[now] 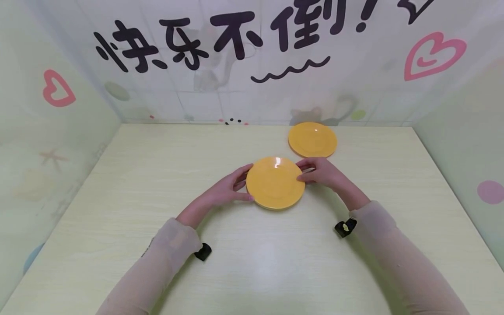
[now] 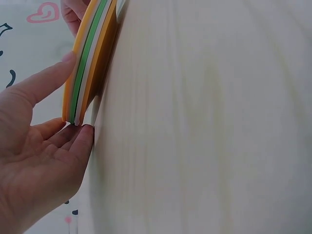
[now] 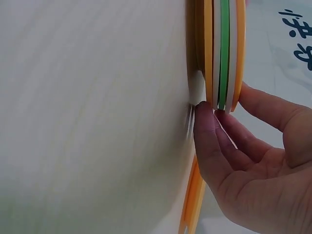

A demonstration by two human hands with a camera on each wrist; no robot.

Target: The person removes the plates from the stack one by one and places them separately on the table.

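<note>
From the head view, you have both bare hands on a stack of glossy round plates (image 1: 274, 183), orange-yellow on top, near the middle of a pale wood-grain table (image 1: 267, 258). Your left hand (image 1: 224, 190) is at the stack's left side, and your right hand (image 1: 323, 172) at its right. A separate glossy orange-yellow round plate (image 1: 313, 140) lies just beyond the stack, slightly to the right, close to the white back wall (image 1: 157, 96) with its large black lettering. You wear pale, loose sleeves (image 1: 138, 275), with a small black device (image 1: 203, 252) at each wrist.

From the left wrist view, the stack shows edge-on in bands: orange-yellow, white, green, white, orange-yellow. Your left hand clamps it, thumb on the top plate's rim and fingers curled beneath the edge. Part of your right hand shows at the opposite side.

From the right wrist view, your right hand also pinches the stack, its thumb against the top rim, its fingers under the edge close to the table. The separate plate's edge shows past those fingers. You cannot tell here whether the stack's base touches the table.
</note>
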